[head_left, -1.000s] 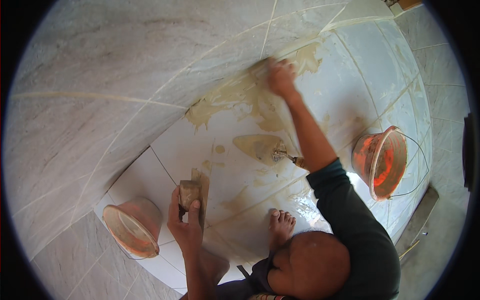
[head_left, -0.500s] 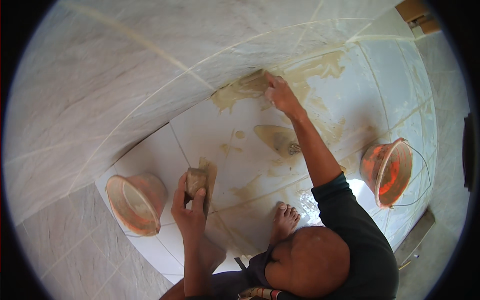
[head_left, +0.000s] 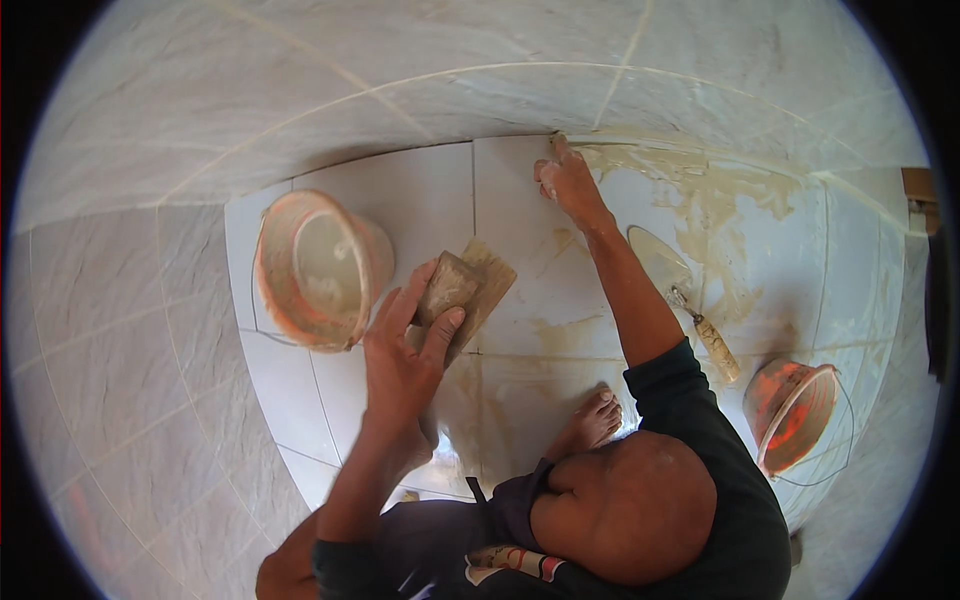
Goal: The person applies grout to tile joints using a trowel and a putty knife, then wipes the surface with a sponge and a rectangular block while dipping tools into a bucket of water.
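My left hand grips a worn hand float by its block handle, its flat board raised above the floor tiles. At the far edge, my right hand has its index finger stretched to the joint between wall and floor, with the other fingers curled. Nothing shows in it. Tan grout is smeared over the tiles to its right. A pointed trowel with a wooden handle lies beside my right forearm, its blade coated in a thin layer.
To the left stands a stained bucket with pale liquid inside. A smaller orange-smeared bucket with a wire handle sits at the right. The marbled wall borders the floor. My bare foot rests on the tiles.
The view has swung left. My right hand has moved left along the joint, past the smeared grout. The float in my left hand has tilted to the right, and the trowel's handle now shows.
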Demonstrator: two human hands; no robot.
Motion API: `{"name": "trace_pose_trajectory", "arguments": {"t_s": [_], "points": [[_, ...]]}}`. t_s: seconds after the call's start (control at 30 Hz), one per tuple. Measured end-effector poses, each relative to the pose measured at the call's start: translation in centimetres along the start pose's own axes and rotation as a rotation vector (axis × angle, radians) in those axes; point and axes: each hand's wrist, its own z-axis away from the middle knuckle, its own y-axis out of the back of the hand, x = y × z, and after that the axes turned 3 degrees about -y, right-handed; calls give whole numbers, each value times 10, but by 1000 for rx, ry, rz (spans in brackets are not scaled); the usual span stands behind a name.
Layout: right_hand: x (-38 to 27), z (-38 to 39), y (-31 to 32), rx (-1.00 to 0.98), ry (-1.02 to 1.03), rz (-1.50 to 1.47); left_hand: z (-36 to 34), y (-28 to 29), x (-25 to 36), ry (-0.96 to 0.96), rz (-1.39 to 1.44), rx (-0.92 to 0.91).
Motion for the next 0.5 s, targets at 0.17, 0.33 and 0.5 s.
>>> {"name": "trace_pose_trajectory", "arguments": {"t_s": [0.17,0.33,0.5], "points": [[3,-32,-80,-194,153,251,15,74,20,9,38,-75],[-39,-21,-158,-170,89,394,50,151,35,129,-16,-105],[-65,8,-116,5,265,549,81,200,45,314,142,68]]}}
